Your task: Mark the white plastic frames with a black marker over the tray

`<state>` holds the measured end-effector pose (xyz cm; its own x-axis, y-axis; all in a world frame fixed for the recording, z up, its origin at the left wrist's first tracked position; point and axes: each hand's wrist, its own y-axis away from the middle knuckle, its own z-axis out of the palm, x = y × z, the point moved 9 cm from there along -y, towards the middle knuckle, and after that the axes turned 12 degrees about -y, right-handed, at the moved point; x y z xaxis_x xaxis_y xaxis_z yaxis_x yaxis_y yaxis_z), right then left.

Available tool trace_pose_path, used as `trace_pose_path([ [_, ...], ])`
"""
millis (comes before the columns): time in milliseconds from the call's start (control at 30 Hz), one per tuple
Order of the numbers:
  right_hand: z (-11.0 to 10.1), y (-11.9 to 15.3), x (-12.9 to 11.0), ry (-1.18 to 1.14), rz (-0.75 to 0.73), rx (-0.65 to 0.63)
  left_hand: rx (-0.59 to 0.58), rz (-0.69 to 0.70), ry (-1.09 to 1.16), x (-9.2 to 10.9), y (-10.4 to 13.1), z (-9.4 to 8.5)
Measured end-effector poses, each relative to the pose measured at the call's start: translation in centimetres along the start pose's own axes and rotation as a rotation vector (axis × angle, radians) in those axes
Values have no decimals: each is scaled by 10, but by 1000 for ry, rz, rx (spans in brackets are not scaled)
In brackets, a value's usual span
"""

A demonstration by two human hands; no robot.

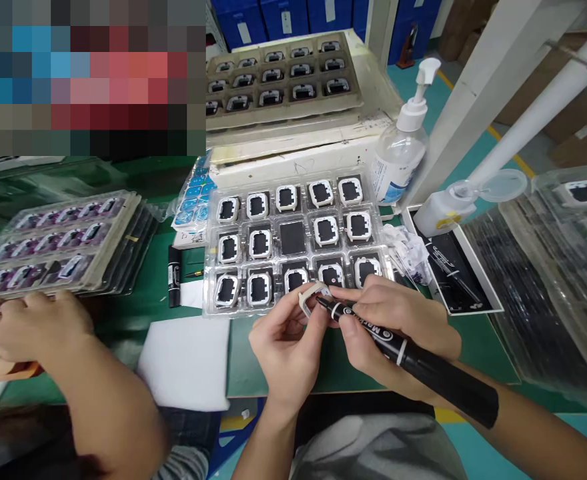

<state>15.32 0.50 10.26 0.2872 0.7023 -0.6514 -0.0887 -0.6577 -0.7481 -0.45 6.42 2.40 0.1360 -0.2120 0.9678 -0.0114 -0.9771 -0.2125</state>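
Note:
My left hand (289,347) pinches a small white frame (305,303) near the front edge of a clear plastic tray (207,261). In my right hand (398,323) is a black marker (423,367), its tip touching or very close to the frame's inner side. Right fingertips also reach the frame's far edge. Behind the hands, the tray holds rows of white frames with dark centres, such as this frame (259,244); one pocket (292,238) in the middle row has no frame.
At left, a co-worker's hand (38,327) is beside stacked trays (123,253). A white foam sheet (186,363) and another marker (174,277) lie nearby. A pump bottle (401,150), a squeeze bottle (443,210) and an open box (496,309) stand right; a filled tray (356,93) sits behind.

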Motion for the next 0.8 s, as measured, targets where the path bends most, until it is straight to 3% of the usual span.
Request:
trace_pose_path([
  [267,1,-1,-1,6,-3,1,52,110,-195,3,8,-7],
  [800,1,0,3,-22,44,-14,58,172,-257,4,11,-9],
])
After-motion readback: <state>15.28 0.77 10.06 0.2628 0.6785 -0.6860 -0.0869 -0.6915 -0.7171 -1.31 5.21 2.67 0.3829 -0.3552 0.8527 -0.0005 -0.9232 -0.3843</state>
